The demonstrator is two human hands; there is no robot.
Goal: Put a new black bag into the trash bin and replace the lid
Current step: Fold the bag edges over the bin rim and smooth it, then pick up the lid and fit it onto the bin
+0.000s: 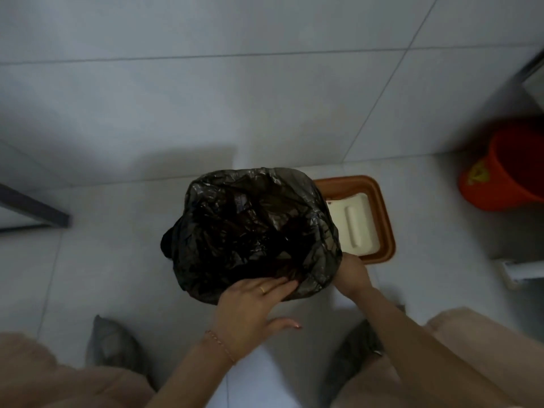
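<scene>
— Looking at it, how far along is she?

— The bag (253, 231) is in, stretched over the bin, which it hides completely. Her left hand (250, 304) lies flat on the bag's near edge, fingers spread, gripping nothing. The right hand (351, 273) is at the bag's right side, fingers hidden under the plastic; can't tell if they're pinching it.

— And the lid?

— The lid (357, 222) isn't on yet; it lies on the floor just right of the bag. That's what's left, I'd say.

— The room?

— Pale floor tiles (147, 113), dim light. A red bucket (512, 172) stands well right of the bag.
</scene>
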